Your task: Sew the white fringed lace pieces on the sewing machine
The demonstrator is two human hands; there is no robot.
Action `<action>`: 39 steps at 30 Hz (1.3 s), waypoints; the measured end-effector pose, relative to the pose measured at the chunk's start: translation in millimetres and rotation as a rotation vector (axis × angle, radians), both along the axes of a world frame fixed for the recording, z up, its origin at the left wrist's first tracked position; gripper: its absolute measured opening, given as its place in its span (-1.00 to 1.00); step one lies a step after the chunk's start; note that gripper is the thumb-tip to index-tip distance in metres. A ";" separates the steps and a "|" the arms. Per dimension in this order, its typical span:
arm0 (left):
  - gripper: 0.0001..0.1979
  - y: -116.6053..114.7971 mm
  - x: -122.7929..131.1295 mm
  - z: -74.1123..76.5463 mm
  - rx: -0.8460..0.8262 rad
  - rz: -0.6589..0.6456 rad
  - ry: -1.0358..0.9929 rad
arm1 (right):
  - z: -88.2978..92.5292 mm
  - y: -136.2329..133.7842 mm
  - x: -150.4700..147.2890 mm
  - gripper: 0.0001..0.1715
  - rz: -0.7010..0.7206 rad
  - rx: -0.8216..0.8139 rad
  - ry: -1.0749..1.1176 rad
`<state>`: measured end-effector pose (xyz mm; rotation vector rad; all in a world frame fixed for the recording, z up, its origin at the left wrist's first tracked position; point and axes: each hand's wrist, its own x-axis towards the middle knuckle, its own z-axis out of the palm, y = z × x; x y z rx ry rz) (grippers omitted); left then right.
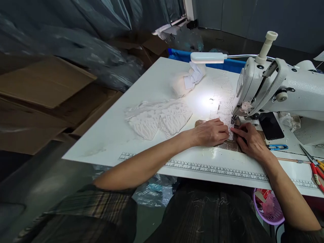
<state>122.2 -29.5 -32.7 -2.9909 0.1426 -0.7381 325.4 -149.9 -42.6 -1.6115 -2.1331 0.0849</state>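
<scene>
A strip of white lace (224, 118) lies on the machine bed, with its near end under the needle area of a white sewing machine (298, 96). My left hand (212, 132) rests at the left of the lace, fingers curled together and pressing on its edge. From the right, my right hand (250, 139) pinches the lace close to the presser foot (236, 121); its index fingertip touches the strip. Beneath both hands is a brownish, shiny plate (229, 145). What lies under my left fingers is partly hidden.
White lace pieces (160, 118) and a pale fabric bundle (188, 81) lie on the left of the table. A phone (271, 125), blue thread snips (277, 147) and red-handled scissors (315, 168) lie right. A lamp (209, 57) shines above; a purple basket (272, 219) stands below.
</scene>
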 end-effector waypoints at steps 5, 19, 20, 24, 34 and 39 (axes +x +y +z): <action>-0.78 -3.5 0.1 5.4 -0.020 -0.002 0.029 | 3.8 -0.2 1.5 -0.59 0.063 0.029 -0.060; -0.76 1.2 1.9 -0.2 -0.016 -0.001 -0.089 | 8.4 2.8 -4.3 -0.55 0.015 -0.009 -0.171; -0.76 1.3 1.6 -0.6 -0.024 -0.001 -0.091 | 8.9 2.8 -4.9 -0.55 0.013 -0.014 -0.175; -0.75 1.9 1.0 0.1 -0.051 0.011 -0.062 | 11.0 2.2 -6.4 -0.53 -0.020 -0.039 -0.186; -0.71 4.7 0.8 -1.9 -0.051 0.076 -0.009 | 7.9 7.2 -10.9 -0.51 -0.132 -0.062 -0.227; -0.68 5.3 1.3 -2.4 -0.041 0.100 -0.004 | 9.7 5.7 -11.8 -0.51 -0.108 -0.056 -0.207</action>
